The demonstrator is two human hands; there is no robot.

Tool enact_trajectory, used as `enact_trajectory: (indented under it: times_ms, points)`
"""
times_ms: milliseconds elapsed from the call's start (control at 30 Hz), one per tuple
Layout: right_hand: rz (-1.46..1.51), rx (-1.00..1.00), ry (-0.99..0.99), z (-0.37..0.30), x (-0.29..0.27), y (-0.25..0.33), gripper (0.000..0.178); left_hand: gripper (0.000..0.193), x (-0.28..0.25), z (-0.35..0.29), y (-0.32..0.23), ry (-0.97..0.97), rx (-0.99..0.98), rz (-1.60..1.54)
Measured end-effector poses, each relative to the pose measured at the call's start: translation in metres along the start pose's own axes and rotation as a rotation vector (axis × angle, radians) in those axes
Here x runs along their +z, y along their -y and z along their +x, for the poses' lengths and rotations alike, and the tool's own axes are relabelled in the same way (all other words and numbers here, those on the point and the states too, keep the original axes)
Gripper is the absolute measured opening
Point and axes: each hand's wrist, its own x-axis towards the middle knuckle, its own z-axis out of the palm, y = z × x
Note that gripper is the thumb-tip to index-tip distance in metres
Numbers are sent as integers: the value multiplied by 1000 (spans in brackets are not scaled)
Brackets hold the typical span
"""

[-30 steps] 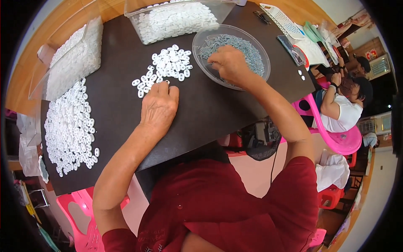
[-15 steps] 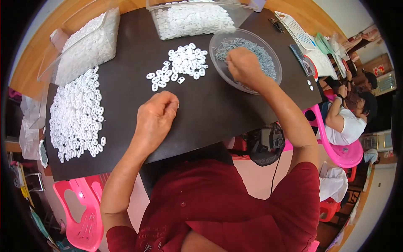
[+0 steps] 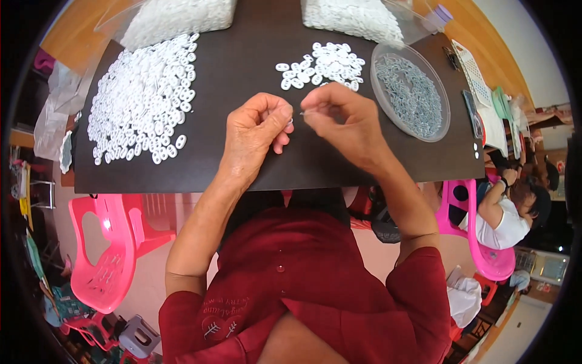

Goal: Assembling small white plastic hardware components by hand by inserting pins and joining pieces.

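Over the middle of the table, my left hand (image 3: 254,133) pinches a small white oval plastic piece (image 3: 290,122), mostly covered by the fingers. Facing it across a narrow gap, my right hand (image 3: 348,124) has thumb and forefinger closed on a tiny metal screw (image 3: 302,113). Just beyond both hands lies a small heap of white oval two-hole pieces (image 3: 336,64). To its right stands a round clear plastic tub (image 3: 447,121) holding many grey screws (image 3: 412,100).
A larger heap of white pieces (image 3: 139,97) spreads over the left of the dark table (image 3: 242,48). Two clear bins of white pieces (image 3: 182,21) stand at the back. A phone (image 3: 471,112) lies right, near two loose white pieces (image 3: 476,150). A person (image 3: 506,209) sits farther right.
My right hand has come out of the screw tub and moved left to face my left hand, with a screw between its fingers. The view has shifted, so the table sits higher in it.
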Motion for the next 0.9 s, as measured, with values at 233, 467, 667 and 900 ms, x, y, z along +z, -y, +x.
enact_trajectory:
  times_ms: [233,467,667,900]
  points:
    - [143,36,55,4,30,-1,10,17,-15,-14,10,-46,94,-53]
    - [192,218,130,5,30,0,13,14,-22,-21,13,-106,105,11]
    - [183,239,160,7,35,5,15,11,-25,-23,12,-79,64,33]
    - [202,220,171,7,38,4,15,10,-26,-25,12,-69,58,70]
